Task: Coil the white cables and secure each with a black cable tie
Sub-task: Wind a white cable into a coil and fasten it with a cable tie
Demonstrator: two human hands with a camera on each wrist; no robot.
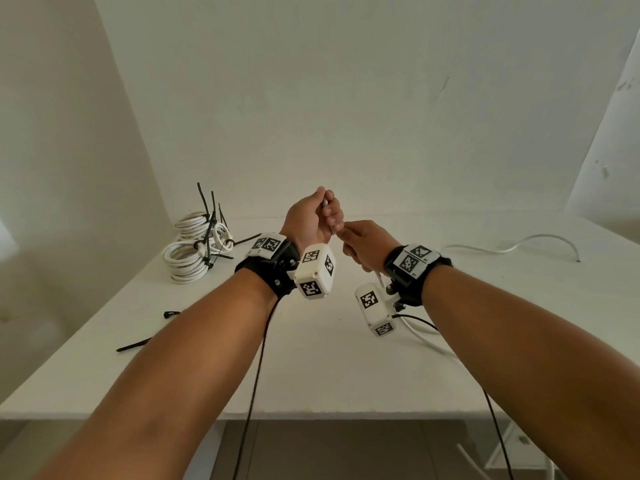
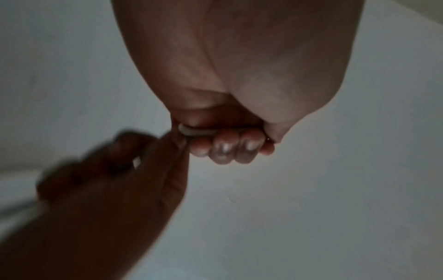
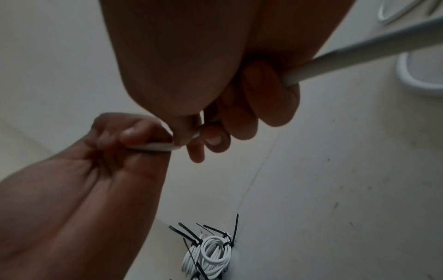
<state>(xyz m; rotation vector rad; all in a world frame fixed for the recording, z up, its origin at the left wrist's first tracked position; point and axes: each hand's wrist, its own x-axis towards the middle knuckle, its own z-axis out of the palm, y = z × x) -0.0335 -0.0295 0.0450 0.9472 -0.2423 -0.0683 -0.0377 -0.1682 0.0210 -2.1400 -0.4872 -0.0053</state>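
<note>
Both hands are raised above the white table (image 1: 311, 358) and hold one white cable. My left hand (image 1: 327, 216) grips the cable's end in a fist; its curled fingers (image 2: 225, 149) wrap the white cable (image 2: 196, 131). Just to its right, my right hand (image 1: 353, 242) grips the same cable (image 3: 359, 62), which leaves the fist toward the wrist. The short stretch of cable (image 3: 155, 146) between the hands is nearly hidden. From the right hand the cable (image 1: 426, 341) drops to the table and runs under my right forearm.
A pile of coiled white cables (image 1: 197, 247) bound with black ties stands at the table's back left; it also shows in the right wrist view as the coil pile (image 3: 213, 257). Loose black ties (image 1: 133, 344) lie near the left edge. More white cable (image 1: 519, 244) arcs at the far right.
</note>
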